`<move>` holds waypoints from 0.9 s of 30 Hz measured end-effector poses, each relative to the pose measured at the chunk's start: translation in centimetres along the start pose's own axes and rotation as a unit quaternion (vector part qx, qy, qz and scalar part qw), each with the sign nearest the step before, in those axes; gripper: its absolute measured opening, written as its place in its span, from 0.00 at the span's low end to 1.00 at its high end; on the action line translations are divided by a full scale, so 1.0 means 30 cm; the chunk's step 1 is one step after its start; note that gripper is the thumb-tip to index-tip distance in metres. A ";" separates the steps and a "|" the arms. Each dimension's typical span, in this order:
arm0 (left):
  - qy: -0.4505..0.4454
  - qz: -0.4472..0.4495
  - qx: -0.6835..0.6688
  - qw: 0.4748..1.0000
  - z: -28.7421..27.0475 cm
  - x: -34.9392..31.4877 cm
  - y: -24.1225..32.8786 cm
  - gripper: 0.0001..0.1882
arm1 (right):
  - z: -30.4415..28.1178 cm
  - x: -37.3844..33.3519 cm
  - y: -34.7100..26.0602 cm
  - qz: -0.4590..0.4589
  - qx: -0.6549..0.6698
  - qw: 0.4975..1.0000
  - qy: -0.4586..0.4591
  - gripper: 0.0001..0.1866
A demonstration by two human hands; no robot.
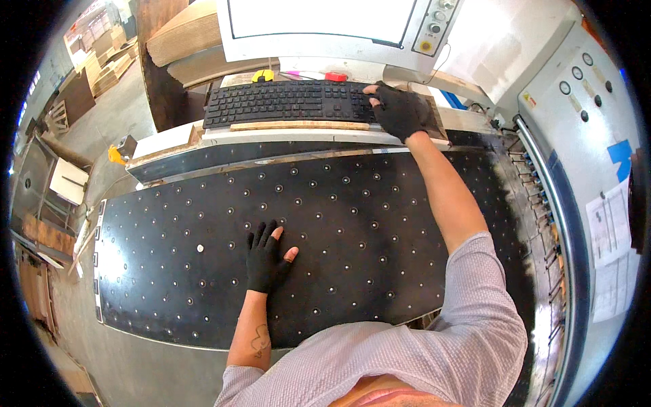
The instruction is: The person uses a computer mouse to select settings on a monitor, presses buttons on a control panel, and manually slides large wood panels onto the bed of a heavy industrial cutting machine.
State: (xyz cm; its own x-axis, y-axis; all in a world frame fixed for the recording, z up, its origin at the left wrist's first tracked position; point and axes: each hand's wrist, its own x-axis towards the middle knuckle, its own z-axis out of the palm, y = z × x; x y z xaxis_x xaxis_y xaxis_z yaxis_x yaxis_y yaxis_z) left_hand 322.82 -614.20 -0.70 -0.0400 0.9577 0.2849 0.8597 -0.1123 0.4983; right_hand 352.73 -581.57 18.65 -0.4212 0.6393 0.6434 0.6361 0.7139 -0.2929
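My left hand [266, 261], in a black glove with bare fingertips, lies flat on a black tabletop [325, 271] dotted with small round studs. Its fingers are stretched out, and nothing is in them. Up at the right end of a black keyboard [285, 102], my right hand [399, 114] wears a matching glove. Two bare fingertips reach over the number keys there, apart from each other; the glove hides the other fingers. Whether a key is pressed down cannot be made out. Along the keyboard's near edge runs a thin wooden strip [298, 125].
A bright screen [319, 20] with buttons on its frame stands behind the keyboard. Nearby sit a yellow tape measure [263, 76] and a red object [336, 76]. Machine housing with gauges [576, 74] rises at the right. Stacked brown boards [186, 41] are at the back left.
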 end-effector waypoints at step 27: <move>0.006 0.009 -0.014 1.000 -0.022 -0.002 0.022 0.33 | -0.086 -0.110 0.256 0.101 -0.198 0.973 0.061 0.16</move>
State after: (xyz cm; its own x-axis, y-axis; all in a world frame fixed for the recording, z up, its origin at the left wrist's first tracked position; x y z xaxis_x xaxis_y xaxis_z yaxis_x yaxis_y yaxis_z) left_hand 323.06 -614.50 0.14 -0.0308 0.9520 0.3047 0.8459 -0.1376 0.5154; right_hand 360.67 -578.92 16.09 -0.1975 0.6987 0.6876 0.9070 0.3963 -0.1423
